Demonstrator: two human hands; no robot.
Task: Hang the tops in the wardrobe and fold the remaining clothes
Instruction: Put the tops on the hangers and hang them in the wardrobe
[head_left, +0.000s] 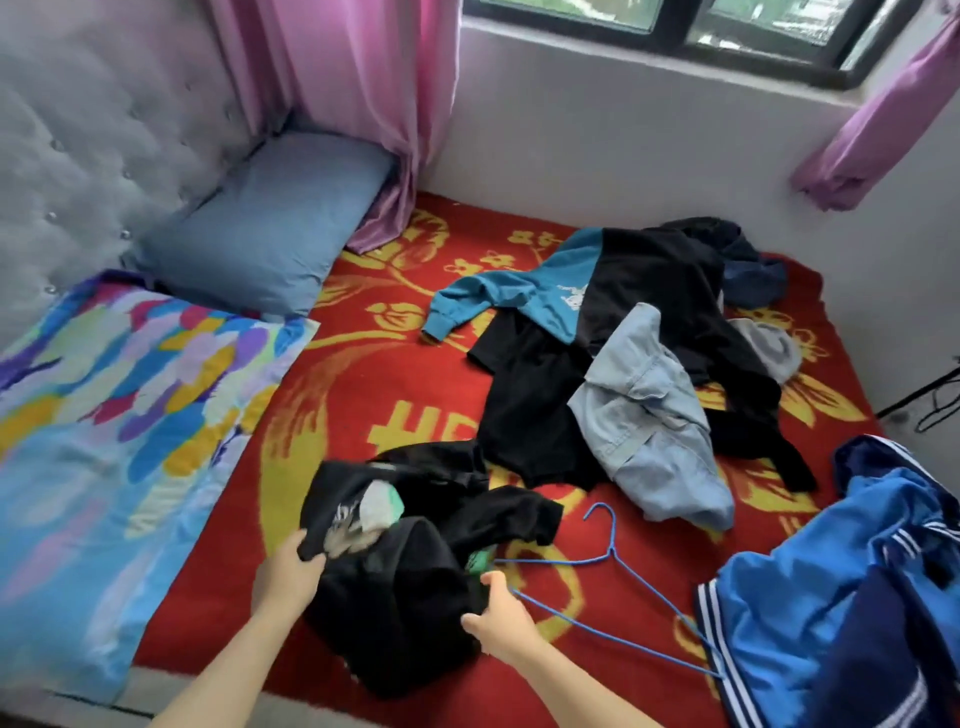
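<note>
A crumpled black top (405, 587) lies at the near edge of the bed on a red blanket (395, 395) with yellow patterns, and both hands are on it. The left hand (288, 574) is at the top's left side, its fingers (304, 545) curled over a fold of the black cloth and gripping it, with pale printed fabric showing just beside the fingertips. The right hand (501, 618) is at the top's right edge, thumb (496, 582) raised and fingers bent in against the cloth, pinching that edge. A blue wire hanger (610, 548) lies flat on the blanket just beside this hand, hook pointing away from the person; one of its arms runs right past the thumb, and I cannot tell whether the hand also touches the wire. Farther back on the blanket is a loose heap of clothes: a teal sweatshirt (550, 296), a black garment (540, 405) and a pale blue denim piece (649, 431) on top of it. A bright blue striped jacket (831, 597) lies bunched at the near right. Two pillows, one plain blue (270, 228) and one multicoloured (130, 395), sit to the left against a grey padded headboard (78, 130).
</note>
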